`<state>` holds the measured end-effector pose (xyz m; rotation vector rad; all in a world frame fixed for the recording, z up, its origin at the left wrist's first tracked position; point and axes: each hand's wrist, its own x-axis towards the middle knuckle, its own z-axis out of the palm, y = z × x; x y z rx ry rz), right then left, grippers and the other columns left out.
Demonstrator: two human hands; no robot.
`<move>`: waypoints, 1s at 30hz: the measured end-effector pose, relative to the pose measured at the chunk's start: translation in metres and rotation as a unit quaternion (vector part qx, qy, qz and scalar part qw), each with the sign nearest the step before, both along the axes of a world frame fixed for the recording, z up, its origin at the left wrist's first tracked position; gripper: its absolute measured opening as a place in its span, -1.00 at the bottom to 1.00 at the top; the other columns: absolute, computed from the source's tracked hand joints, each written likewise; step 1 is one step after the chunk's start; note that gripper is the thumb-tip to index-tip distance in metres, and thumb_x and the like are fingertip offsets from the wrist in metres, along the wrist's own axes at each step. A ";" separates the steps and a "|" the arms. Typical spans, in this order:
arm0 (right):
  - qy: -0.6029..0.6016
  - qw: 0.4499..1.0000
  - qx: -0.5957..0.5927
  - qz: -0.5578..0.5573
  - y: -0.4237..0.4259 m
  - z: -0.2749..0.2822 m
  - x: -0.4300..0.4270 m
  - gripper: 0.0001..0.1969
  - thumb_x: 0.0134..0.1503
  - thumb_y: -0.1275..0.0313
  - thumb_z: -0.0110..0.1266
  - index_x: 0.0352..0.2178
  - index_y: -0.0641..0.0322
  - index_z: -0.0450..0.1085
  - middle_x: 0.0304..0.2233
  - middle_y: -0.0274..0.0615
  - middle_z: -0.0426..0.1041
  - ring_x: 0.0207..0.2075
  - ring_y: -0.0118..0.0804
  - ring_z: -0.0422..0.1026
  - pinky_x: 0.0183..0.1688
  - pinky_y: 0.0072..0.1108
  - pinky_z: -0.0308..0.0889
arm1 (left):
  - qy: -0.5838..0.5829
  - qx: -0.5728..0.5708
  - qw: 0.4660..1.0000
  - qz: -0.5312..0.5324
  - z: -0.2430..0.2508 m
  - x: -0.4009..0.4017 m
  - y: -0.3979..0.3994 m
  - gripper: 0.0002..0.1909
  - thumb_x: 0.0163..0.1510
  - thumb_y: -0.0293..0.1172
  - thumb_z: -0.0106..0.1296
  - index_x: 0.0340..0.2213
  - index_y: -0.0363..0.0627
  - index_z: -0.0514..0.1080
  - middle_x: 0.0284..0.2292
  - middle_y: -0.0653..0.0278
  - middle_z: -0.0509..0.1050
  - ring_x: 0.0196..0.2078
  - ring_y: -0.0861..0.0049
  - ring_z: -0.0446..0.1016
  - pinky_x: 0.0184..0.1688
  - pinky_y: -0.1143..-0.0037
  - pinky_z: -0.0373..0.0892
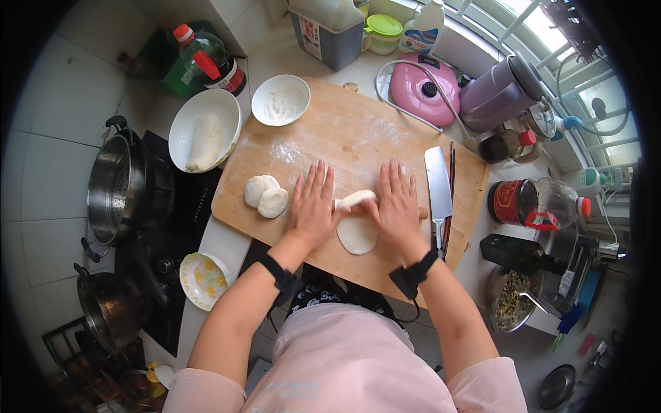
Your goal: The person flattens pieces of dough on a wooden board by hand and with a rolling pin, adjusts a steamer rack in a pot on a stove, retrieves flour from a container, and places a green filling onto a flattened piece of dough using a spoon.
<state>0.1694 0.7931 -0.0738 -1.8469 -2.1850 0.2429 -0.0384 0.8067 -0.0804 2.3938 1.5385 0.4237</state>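
My left hand (312, 206) and my right hand (397, 206) lie flat over a wooden rolling pin (423, 212), with their fingers stretched forward. Most of the pin is hidden under my palms; its right end shows. Between my thumbs, a flattened dough sheet (357, 236) has its far edge curled up over the pin. Both thumbs are at that raised dough. To the left of my left hand, two round dough pieces (272, 202) overlap on the wooden board (356, 147). A cleaver-like kitchen knife (439, 186) lies to the right of my right hand.
Dark chopsticks (452, 175) lie along the knife. A flour bowl (281, 100) and a bowl with a dough roll (205, 139) sit at the upper left. A patterned bowl (204, 281) stands near the stove (175, 206). Bottles and a bowl of chopped filling (514, 299) are on the right.
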 end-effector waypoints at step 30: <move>0.065 0.997 0.030 0.018 -0.090 0.024 0.020 -0.82 -0.02 0.54 -0.02 -0.33 0.07 0.36 -0.36 -0.25 0.33 -0.21 -0.17 0.36 -0.16 -0.34 0.19 | -0.098 -0.150 0.983 -0.035 0.021 0.035 0.076 -0.82 0.09 -0.36 0.06 -0.26 -0.14 0.44 -0.23 0.05 0.51 -0.18 0.11 0.48 -0.17 0.28 0.40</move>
